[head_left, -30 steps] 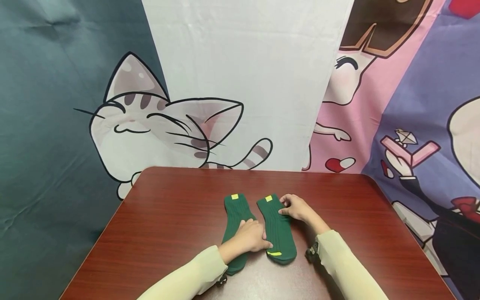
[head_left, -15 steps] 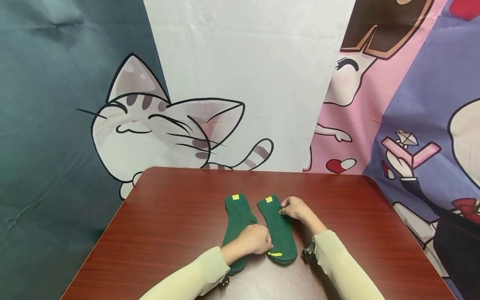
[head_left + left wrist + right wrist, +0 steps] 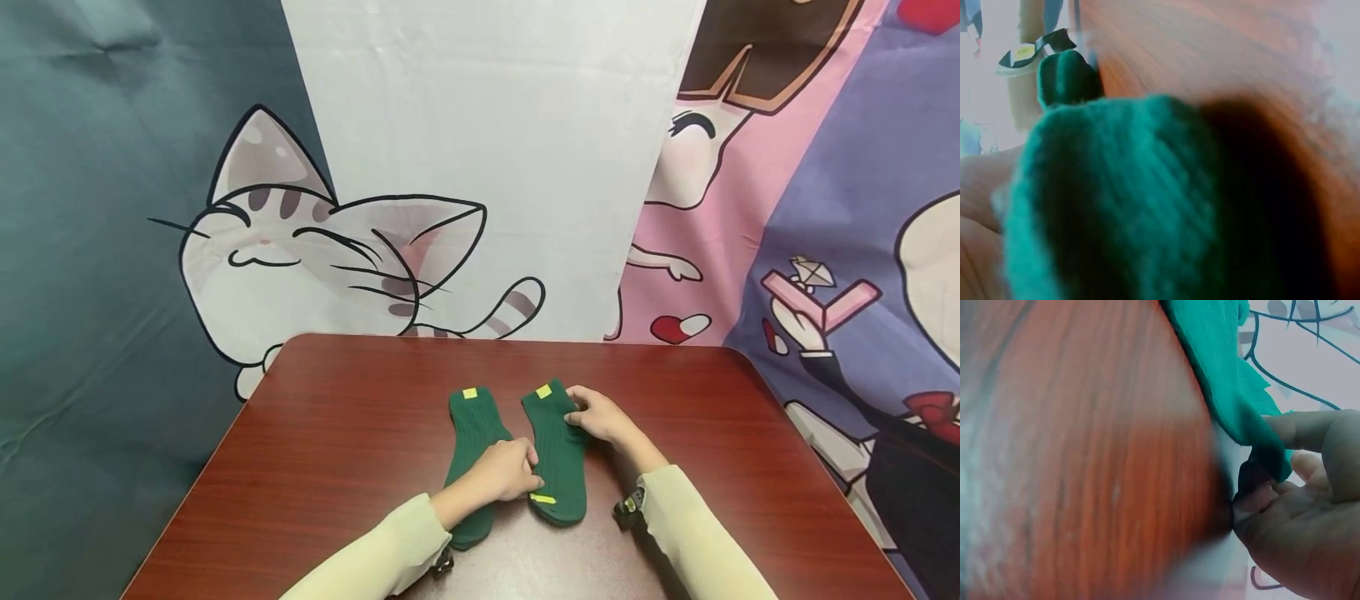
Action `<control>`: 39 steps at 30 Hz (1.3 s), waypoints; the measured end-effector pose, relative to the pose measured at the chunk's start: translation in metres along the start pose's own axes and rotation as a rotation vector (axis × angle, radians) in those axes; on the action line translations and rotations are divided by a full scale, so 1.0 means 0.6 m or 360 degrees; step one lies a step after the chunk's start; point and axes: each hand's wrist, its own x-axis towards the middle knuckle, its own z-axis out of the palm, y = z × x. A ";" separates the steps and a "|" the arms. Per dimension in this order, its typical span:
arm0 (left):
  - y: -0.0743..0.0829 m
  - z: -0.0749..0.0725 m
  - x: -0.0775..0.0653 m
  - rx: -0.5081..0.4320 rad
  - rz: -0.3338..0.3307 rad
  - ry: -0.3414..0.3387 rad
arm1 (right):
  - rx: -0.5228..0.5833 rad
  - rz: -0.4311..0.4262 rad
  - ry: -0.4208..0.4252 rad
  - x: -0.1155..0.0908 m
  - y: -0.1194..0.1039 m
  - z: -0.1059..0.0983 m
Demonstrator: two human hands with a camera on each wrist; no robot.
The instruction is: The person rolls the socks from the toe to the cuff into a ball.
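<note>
Two dark green ribbed socks lie side by side on the table, each with a yellow tag at its cuff. My left hand (image 3: pixel 504 472) reaches across the left sock (image 3: pixel 472 425) and pinches the left edge of the right sock (image 3: pixel 558 454), near its toe end. At that sock's cuff, my right hand (image 3: pixel 598 415) pinches its right edge between thumb and fingers. The right wrist view shows the sock's folded edge (image 3: pixel 1235 394) in the fingers. Blurred green knit (image 3: pixel 1122 194) fills the left wrist view, hiding most of the left fingers.
The reddish-brown wooden table (image 3: pixel 337 417) has rounded far corners. Behind it hangs a printed cloth backdrop (image 3: pixel 495 125) with a cartoon cat and figures. Both wrists wear small dark devices below pale sleeves (image 3: pixel 690 517).
The right sock has turned slightly, its cuff moving right and away, its toe a little left. Both hands have shifted a little with it. The left sock has stayed in place.
</note>
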 end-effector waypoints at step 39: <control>-0.029 -0.028 -0.037 -0.1034 0.0132 -0.0379 | 0.1307 0.0114 -0.0238 -0.027 0.006 -0.014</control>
